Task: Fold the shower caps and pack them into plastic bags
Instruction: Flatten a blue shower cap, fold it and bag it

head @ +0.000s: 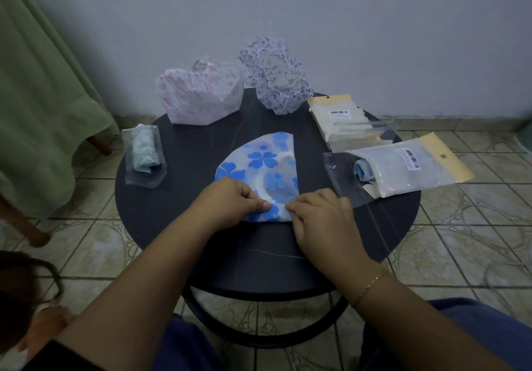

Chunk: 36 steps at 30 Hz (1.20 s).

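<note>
We see a plain pale grey-blue wall (pixel 345 25) behind, meeting a tiled floor (pixel 475 241) of beige-green patterned tiles with dark grout. We have a round dark table (pixel 184 226) in the middle, ring base (pixel 259 339) below. On the left, green cloth (pixel 43 97) drapes over wooden furniture legs (pixel 26 226). Light is dim and even.

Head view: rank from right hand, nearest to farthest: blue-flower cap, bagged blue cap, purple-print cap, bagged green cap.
From the right hand:
1. blue-flower cap, pinched at its near edge, table centre.
2. bagged blue cap, just to the right.
3. bagged green cap at far left and purple-print cap at the back: too close to call.
</note>
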### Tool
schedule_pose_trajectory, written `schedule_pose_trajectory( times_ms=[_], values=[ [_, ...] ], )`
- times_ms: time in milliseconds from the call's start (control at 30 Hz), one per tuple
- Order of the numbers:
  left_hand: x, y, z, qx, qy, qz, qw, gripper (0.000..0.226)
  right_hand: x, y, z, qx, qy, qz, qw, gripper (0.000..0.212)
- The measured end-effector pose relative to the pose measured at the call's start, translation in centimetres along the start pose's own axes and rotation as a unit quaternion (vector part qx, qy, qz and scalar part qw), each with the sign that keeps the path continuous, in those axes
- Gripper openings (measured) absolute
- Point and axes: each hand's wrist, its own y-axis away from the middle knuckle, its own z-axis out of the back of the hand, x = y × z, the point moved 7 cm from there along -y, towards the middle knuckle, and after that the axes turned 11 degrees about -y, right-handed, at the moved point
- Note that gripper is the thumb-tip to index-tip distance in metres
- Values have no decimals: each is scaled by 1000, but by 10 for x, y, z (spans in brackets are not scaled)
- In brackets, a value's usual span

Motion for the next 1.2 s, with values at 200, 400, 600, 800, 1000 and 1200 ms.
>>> schedule_pose_trajectory(
  times_ms=[200,400,600,800,1000,1200],
  values=[
    [6,3,5,-33,-14,10,999,22,-6,-1,-5,61,-12,-35,997,23],
    [23,5,19,-58,-67,32,996,17,-10,-2,-7,101,-40,-45,993,29],
    [0,18,25,-179,-232,-133,947,27,-14,-3,-9,140,-80,-80,984,31],
    [-45,42,-7,-136,-233,-331,904,36,-11,-5,-9,138,-56,-71,986,32],
    [-38,25,-11,-122,-241,-285,920,38,-10,-5,-6,143,-60,-28,988,32],
    [-36,23,-7,-104,-186,-259,942,29,-17,-7,0,191,-68,-36,979,34]
  ],
)
